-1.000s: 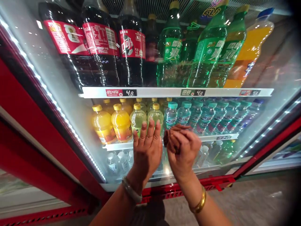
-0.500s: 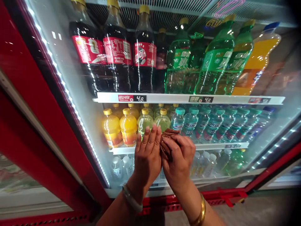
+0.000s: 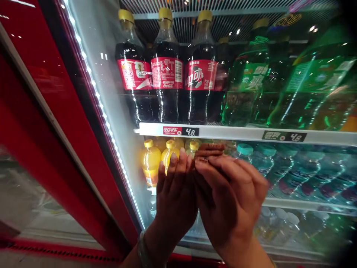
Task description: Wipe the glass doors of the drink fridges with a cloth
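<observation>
My right hand [image 3: 234, 201] is closed around a folded brown cloth [image 3: 210, 150], whose ribbed edge sticks up past the fingertips. Beside it, almost touching, my left hand [image 3: 177, 197] holds nothing; its fingers are stretched upward and lie flat toward the glass door [image 3: 103, 56] of a drinks fridge. Whether the palm touches the glass cannot be made out. On the left wrist sits a pale bangle [image 3: 142, 247]. Both hands hide part of the middle shelf and its juice bottles.
Behind the glass, cola bottles [image 3: 167, 74] and green soda bottles [image 3: 253, 76] stand on the upper shelf [image 3: 231, 133]. Yellow juice bottles [image 3: 150, 163] and teal-capped bottles [image 3: 266, 158] fill the shelf below. A red door frame [image 3: 92, 178] runs along the left.
The view has shifted, so the shelves appear larger and farther right. Both hands look closer to the camera and more shadowed. The cloth stays in my right hand.
</observation>
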Demonstrator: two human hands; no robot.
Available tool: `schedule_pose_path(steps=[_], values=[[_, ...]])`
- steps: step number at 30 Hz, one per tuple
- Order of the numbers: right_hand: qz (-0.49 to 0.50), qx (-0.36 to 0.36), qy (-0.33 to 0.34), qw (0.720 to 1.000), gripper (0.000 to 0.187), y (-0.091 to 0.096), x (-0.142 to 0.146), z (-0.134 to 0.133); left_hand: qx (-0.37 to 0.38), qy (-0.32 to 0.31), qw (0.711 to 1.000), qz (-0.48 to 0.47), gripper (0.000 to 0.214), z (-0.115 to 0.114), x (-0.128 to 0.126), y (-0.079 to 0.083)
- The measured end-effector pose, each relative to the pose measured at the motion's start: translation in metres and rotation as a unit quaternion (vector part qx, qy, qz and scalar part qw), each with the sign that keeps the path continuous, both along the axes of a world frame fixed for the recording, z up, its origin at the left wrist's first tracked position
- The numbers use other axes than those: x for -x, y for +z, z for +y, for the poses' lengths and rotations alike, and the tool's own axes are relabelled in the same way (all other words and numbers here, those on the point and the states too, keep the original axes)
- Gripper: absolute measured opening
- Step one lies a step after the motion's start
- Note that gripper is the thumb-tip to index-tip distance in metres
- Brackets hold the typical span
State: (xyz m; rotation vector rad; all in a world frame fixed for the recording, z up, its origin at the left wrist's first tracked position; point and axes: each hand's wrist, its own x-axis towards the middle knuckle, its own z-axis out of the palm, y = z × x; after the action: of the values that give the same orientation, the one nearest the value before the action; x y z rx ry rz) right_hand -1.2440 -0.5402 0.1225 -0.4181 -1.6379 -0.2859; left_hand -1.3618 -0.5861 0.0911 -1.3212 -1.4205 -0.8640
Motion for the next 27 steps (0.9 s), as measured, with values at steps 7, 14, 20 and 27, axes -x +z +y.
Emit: schedule_pose_path(steps=[7,14,20,27], values=[[0.018,0.018,0.009,1.0,0.026,0.038,0.007,-0.002,0.028,-0.014,0.999,0.0,0.066,-0.01,0.02,0.062],[-0.036,0.011,0.048,0.998,0.035,0.115,0.035,-0.015,0.031,0.004,1.0,-0.005,0.068,-0.034,0.042,0.125],[-0.006,0.061,0.037,0.997,0.025,0.162,0.037,-0.023,0.057,0.008,0.998,-0.002,0.072,-0.034,0.047,0.203],[0.0,0.02,0.059,0.998,0.028,0.245,0.052,-0.023,0.032,-0.001,0.999,0.018,0.071,-0.046,0.058,0.257]])
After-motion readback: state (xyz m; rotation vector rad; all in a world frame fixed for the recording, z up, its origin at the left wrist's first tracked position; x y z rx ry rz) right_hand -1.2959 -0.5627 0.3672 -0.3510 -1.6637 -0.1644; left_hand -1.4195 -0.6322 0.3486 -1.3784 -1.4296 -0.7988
